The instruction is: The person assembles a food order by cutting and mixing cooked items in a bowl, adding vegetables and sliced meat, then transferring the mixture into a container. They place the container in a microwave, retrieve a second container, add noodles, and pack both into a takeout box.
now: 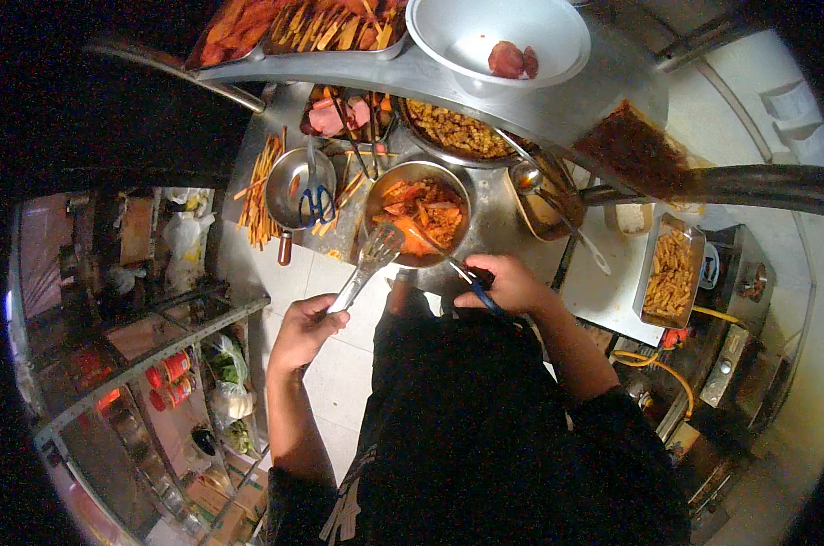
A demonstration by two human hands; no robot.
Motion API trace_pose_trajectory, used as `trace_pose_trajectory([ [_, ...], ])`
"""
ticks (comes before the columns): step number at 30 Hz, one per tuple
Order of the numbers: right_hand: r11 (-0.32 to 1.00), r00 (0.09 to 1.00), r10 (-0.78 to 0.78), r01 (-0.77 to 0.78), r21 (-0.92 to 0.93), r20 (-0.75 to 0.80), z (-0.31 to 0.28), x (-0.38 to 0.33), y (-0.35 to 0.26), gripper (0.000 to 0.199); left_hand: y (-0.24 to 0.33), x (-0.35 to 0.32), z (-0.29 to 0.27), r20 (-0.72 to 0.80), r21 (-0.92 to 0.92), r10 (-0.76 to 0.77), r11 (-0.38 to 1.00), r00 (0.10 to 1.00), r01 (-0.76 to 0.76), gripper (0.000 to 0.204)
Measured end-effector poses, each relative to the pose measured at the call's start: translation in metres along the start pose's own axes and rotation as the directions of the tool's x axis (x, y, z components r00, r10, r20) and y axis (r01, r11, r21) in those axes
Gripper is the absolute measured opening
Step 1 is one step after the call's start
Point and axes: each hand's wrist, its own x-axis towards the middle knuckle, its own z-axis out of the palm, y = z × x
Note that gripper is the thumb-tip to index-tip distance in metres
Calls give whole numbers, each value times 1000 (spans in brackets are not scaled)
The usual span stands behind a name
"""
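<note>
Sauce-red pieces (418,202), probably meat, heaped inside steel bowl (445,176), near body-side edge of metal counter (498,218). Left hand (312,329) closed around handle of slotted metal tongs (374,253), head slanting over bowl's left near rim. Can't tell if actually pinching a piece. Right hand (507,286) gripping dark-blue-handled scissors (441,247), blades angled in over near-right rim, toward a paler orange piece. Can't tell if parted or closed on it.

Looks like snipping pieces up inside bowl. To do well: pin one piece firmly with tongs first, then cut just beside tongs, never across. Keep blades low, inside rim, so bits and sauce drop back in. Use full strokes near the pivot for thick parts. Best to turn piece with tongs rather than twist right wrist. Watch bowl for sliding, with no hand on it. Wipe handles if slick with sauce.

Just left of bowl: small pan (289,173) with second pair of blue-handled scissors (317,209) lying across, wooden sticks (262,202) beyond. Behind: tray with pink meat (337,118), wide pan of browned pieces (453,126). To right: ladle (525,176). Farther right, well apart: rectangular tray (649,289) of brown pieces.
</note>
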Motion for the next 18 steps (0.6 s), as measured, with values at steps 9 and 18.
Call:
trace_pose_trajectory([
  [9,998,998,-43,41,-43,-47,4,5,-13,39,1,1,4,15,61,-8,998,1000,7,22],
  [18,980,989,144,-137,-146,33,-1,-7,7,46,-8,7,1,-24,-32,31,999,999,-32,22],
])
